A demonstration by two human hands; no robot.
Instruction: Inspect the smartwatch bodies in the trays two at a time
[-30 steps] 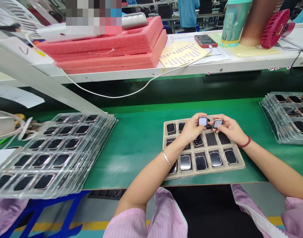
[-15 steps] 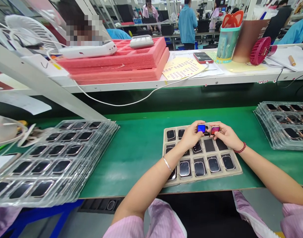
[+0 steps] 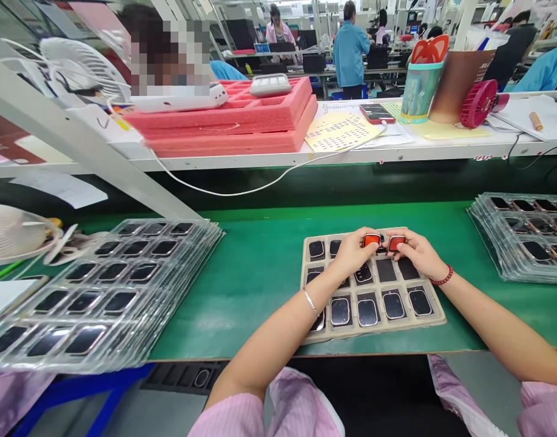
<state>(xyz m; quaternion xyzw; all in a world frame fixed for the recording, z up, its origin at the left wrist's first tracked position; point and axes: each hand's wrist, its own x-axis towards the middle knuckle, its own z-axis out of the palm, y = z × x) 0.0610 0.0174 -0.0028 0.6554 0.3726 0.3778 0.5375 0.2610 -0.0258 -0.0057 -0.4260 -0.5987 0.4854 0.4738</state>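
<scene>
Glowing orange-red, both held watches [image 3: 372, 240] changed color.

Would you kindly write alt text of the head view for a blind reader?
A person's left hand holds a small orange-lit device and the right hand a red-lit device, over a beige tray of similar devices on a green bench, between stacks of clear trays.

At twelve o'clock on the tray [image 3: 439, 311], the left watch [image 3: 372, 240] in the left hand [image 3: 350, 253] is glowing orange-red, after white, then blue; at one o'clock, the right watch [image 3: 397, 243] is showing red, after white, then pinkish. The view is tilting upward, revealing more of a person in blue [image 3: 350, 54] toward one o'clock.
</scene>
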